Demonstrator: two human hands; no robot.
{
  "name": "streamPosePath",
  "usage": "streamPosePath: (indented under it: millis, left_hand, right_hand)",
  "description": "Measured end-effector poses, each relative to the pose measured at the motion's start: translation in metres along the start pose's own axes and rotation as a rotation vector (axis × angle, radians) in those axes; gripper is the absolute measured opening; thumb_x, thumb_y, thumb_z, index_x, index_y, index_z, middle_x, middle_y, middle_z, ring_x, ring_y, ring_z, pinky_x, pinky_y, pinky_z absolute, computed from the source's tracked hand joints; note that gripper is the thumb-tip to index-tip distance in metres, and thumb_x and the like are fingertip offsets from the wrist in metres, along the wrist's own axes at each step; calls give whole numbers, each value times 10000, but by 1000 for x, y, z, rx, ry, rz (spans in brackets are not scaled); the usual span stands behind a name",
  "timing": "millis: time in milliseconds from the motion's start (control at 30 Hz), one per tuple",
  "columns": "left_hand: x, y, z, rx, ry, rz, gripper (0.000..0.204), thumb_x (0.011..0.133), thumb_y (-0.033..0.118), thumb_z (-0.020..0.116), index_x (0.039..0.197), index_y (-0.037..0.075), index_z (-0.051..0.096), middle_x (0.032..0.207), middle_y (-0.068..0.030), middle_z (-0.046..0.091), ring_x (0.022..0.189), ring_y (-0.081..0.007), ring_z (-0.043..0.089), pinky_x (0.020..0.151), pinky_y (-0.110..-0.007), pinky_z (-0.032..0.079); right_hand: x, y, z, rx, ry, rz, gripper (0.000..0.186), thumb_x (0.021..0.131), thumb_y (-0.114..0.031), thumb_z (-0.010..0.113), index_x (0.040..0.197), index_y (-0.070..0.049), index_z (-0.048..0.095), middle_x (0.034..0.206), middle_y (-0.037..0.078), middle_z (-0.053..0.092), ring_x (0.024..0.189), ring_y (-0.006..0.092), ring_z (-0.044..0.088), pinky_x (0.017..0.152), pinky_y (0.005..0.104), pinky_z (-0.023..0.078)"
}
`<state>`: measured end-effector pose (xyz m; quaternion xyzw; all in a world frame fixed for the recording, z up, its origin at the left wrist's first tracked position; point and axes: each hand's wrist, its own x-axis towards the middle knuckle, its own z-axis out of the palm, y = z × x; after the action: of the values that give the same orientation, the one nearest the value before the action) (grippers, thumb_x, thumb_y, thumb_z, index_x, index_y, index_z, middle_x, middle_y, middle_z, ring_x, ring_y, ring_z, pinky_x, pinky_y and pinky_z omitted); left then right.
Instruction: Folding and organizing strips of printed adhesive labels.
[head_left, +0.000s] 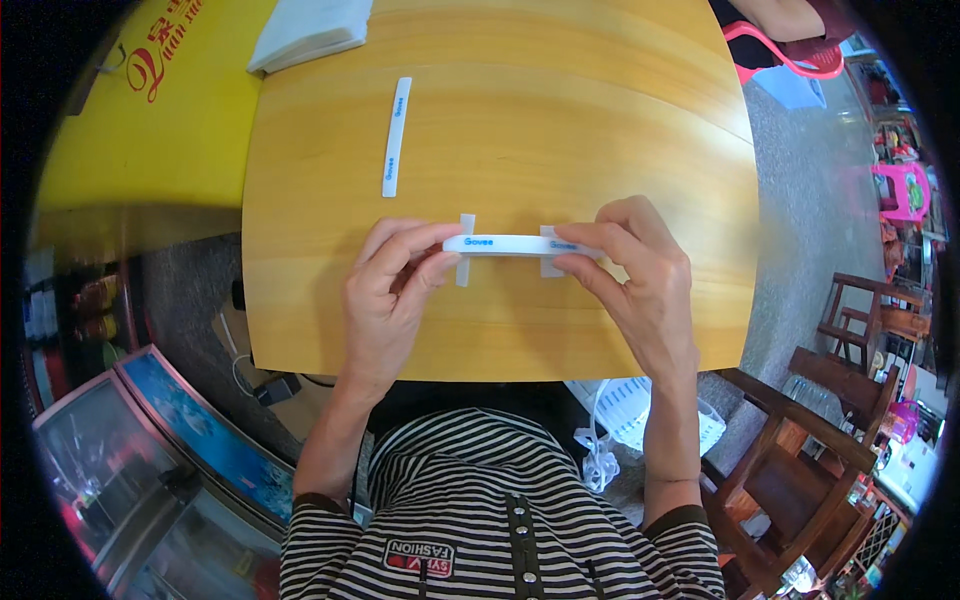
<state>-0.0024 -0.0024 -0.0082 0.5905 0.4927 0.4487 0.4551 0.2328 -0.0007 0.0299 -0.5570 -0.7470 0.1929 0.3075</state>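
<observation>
A narrow white strip [519,245] with blue print is stretched level between my two hands, over the near half of the wooden table. My left hand [388,280] pinches its left end between thumb and fingers. At the other end, my right hand [645,262] grips it the same way, its fingers covering part of the print. Two short whitish pieces cross behind the strip: a thin one [463,273] by my left fingertips and a wider one [551,268] by my right. Whether they touch the strip, I cannot tell. Farther off, a similar white strip [396,140] lies lengthwise on the table.
A stack of white paper [312,32] rests at the table's [620,130] far left corner, beside a yellow surface [150,150]. Wooden chairs [800,460] stand to the right. A white basket [630,410] sits below the near edge. Another person's arm [785,18] shows at far right.
</observation>
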Motion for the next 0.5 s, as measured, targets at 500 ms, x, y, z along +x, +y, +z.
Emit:
streamPosePath:
  millis: [500]
  left_hand:
    - [3,-2,-6,12,-45,11,197,893,-17,683,1088,3,692,957,-30,559,738,-76,560,638,-204,464]
  right_hand:
    - [7,9,-6,269,-120,122,227,741,-79,818,955,-44,752,845,53,592,690,128,558,577,261,443]
